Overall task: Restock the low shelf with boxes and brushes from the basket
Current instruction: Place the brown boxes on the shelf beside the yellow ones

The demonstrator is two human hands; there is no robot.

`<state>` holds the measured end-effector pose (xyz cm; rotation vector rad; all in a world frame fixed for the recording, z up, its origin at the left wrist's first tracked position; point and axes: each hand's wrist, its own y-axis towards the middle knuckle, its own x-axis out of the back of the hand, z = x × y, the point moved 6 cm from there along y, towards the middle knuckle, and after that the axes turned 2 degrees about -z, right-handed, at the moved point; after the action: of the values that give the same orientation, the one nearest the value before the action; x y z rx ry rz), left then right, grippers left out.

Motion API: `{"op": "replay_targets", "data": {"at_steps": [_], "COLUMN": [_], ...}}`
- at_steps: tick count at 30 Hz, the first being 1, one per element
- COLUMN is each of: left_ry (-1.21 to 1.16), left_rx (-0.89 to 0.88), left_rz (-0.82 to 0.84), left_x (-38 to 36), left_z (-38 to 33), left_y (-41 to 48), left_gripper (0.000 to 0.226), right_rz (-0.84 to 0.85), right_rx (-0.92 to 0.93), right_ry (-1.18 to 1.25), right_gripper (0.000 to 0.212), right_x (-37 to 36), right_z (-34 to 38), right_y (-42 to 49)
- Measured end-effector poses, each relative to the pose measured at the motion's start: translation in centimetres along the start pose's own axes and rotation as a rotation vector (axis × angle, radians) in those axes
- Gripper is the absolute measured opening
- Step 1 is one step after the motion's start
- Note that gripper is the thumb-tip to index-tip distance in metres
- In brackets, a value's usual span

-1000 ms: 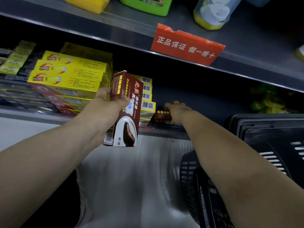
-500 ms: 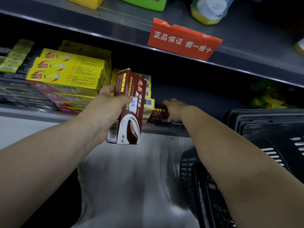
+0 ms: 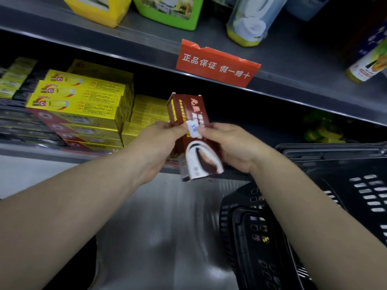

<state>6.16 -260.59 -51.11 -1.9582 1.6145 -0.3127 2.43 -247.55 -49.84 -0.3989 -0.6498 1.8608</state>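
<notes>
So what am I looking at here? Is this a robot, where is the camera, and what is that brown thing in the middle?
There is no machine here. These are a person's bare arms, filmed by one camera worn on the head, looking forward and down. The left hand and the right hand both grip a brown box, held upright in front of the low shelf. Stacks of yellow boxes lie on that shelf. The black basket at the right holds the stock to be put out. The red sign hangs on the edge of the shelf above.
</notes>
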Motion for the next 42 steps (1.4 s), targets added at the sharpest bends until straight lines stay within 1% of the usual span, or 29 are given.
{"op": "replay_targets", "data": {"at_steps": [1,2,4,5,6,7,9,14,16,18,22,25,27,28,30,31,32,34,37,42], "left_ry": [0.086,0.179,0.329,0.386,0.441,0.491,0.545,0.592,0.601,0.595,0.61,0.62,0.616,0.612,0.605,0.606,0.609,0.616,0.61,0.609], "left_rx": [-0.028,-0.063,-0.147,-0.191,-0.235,-0.27,-0.306,-0.336,-0.343,-0.346,-0.353,-0.348,-0.338,-0.334,-0.323,-0.319,-0.317,-0.318,-0.331,-0.334], "left_rz": [-0.011,-0.029,-0.054,-0.059,-0.063,-0.072,-0.093,-0.091,-0.088,-0.089,-0.088,-0.08,-0.082,-0.082,-0.076,-0.072,-0.07,-0.069,-0.056,-0.04], "left_x": [0.1,0.3,0.7,0.9,1.1,1.3,1.6,2.0,2.1,2.1,2.1,2.0,2.0,1.9,1.7,1.6,1.5,1.5,1.5,1.6], "left_z": [-0.2,-0.4,-1.0,-1.3,-1.5,-1.7,-1.9,-1.8,-1.9,-2.0,-2.1,-2.2,-2.2,-2.2,-2.2,-2.2,-2.2,-2.2,-2.0,-1.8], "left_y": [0.0,0.1,0.1,0.1,0.1,0.1,0.1,0.3,0.5,0.6,0.6,0.7,0.7,0.7,0.6,0.6,0.6,0.6,0.6,0.5], "left_gripper": [0.025,0.027,0.031,0.031,0.03,0.029,0.03,0.028,0.027,0.026,0.025,0.024,0.024,0.023,0.023,0.023,0.022,0.022,0.018,0.015], "right_rz": [-0.078,-0.179,-0.375,-0.423,-0.437,-0.43,-0.384,-0.202,-0.164,-0.146,-0.134,-0.112,-0.086,-0.062,-0.024,-0.024,-0.041,-0.08,-0.059,-0.056], "right_rx": [0.032,0.065,0.12,0.144,0.163,0.17,0.126,-0.076,-0.118,-0.107,-0.064,-0.09,-0.138,-0.172,-0.255,-0.276,-0.28,-0.264,-0.253,-0.229], "right_ry": [-0.047,-0.189,-0.707,-0.961,-1.168,-1.319,-1.479,-1.605,-1.625,-1.589,-1.448,-1.398,-1.363,-1.359,-1.43,-1.506,-1.564,-1.583,-1.543,-1.562], "right_gripper": [0.024,0.027,0.038,0.043,0.046,0.048,0.052,0.06,0.063,0.063,0.055,0.053,0.054,0.062,0.094,0.105,0.108,0.105,0.101,0.102], "right_x": [1.1,2.6,5.4,6.2,6.6,6.6,6.5,5.9,5.6,5.3,4.9,5.1,5.3,5.4,5.7,5.7,5.8,5.7,5.6,5.6], "right_z": [0.4,1.0,2.4,2.9,3.1,2.9,2.2,0.4,-0.5,-1.6,-3.7,-4.3,-4.1,-4.1,-4.4,-4.7,-5.0,-5.2,-5.0,-4.7], "right_y": [0.1,0.4,1.2,1.8,2.6,3.4,5.4,9.3,10.4,11.3,11.9,12.2,12.2,12.1,11.6,11.3,11.1,11.0,11.0,11.0]}}
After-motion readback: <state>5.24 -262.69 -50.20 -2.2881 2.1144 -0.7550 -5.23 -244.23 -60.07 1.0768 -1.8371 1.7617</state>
